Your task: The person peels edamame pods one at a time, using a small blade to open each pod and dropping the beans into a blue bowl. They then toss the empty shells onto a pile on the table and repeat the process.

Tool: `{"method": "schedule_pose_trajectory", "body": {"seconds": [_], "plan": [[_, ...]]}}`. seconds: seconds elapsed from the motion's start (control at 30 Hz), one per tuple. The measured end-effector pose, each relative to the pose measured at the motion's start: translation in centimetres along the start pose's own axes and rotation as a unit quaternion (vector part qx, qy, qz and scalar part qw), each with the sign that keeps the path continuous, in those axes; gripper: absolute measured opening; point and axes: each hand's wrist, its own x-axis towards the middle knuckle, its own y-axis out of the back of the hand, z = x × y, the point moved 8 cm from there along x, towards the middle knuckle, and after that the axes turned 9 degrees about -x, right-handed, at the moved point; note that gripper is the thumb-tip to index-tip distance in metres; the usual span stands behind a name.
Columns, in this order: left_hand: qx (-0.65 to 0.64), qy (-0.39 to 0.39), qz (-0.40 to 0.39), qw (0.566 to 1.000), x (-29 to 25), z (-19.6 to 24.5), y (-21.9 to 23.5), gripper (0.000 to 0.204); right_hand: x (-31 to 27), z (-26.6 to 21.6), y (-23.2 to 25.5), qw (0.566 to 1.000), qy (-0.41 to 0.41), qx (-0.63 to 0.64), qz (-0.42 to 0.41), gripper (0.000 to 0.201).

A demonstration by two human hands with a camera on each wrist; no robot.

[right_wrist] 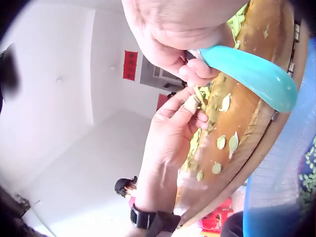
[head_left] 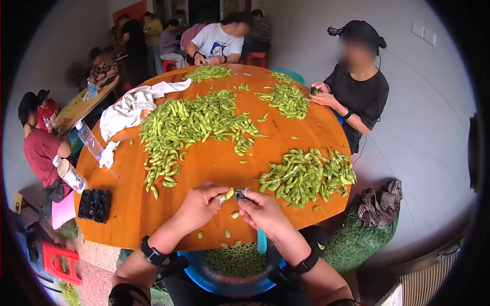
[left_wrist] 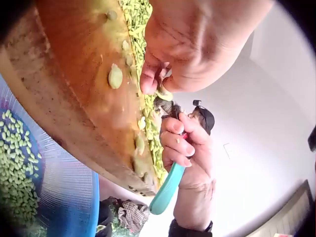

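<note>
Over the front edge of the round wooden table [head_left: 204,168], my left hand [head_left: 196,205] pinches a green soybean pod [head_left: 229,194] between thumb and fingertips. Close beside it on the right, my right hand [head_left: 268,213] grips a tool with a curved turquoise handle [right_wrist: 252,74]; its working end is mostly hidden by the fingers. The handle sticks out below the palm toward the table edge. Below both hands stands a blue basin [head_left: 196,273] holding many shelled green beans [head_left: 237,259]. Several loose beans and pod pieces [right_wrist: 232,144] lie on the wood near the hands.
Pod heaps lie in the middle [head_left: 189,120] and at the right [head_left: 301,176]. A white cloth [head_left: 125,112], a clear bottle [head_left: 89,140] and a black tray [head_left: 94,205] are at the left. People sit around this table and another; a full green sack [head_left: 357,245] stands at right.
</note>
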Motion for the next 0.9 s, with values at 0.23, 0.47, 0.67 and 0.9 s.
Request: {"method": "schedule_pose_trajectory", "body": {"seconds": [0.23, 0.47, 0.67, 0.9], "plan": [[-0.054, -0.017, -0.005, 0.998, 0.6, 0.9, -1.5, 0.042, -0.3, -0.2, 1.0, 0.999, 0.000, 0.038, -0.002, 0.012], [0.032, -0.122, 0.018, 0.992, 0.7, 2.8, -1.6, 0.046, 0.1, -0.1, 1.4, 0.999, 0.019, 0.032, 0.037, 0.005], [0.043, -0.120, 0.034, 0.991, 0.7, 1.1, -1.6, 0.041, 0.7, 1.4, 1.1, 0.996, -0.049, 0.072, 0.015, 0.008], [-0.268, 0.010, -0.021, 0.963, 1.1, -1.1, -2.2, 0.036, 1.3, 2.3, 0.6, 0.967, -0.117, 0.213, -0.070, 0.009]]}}
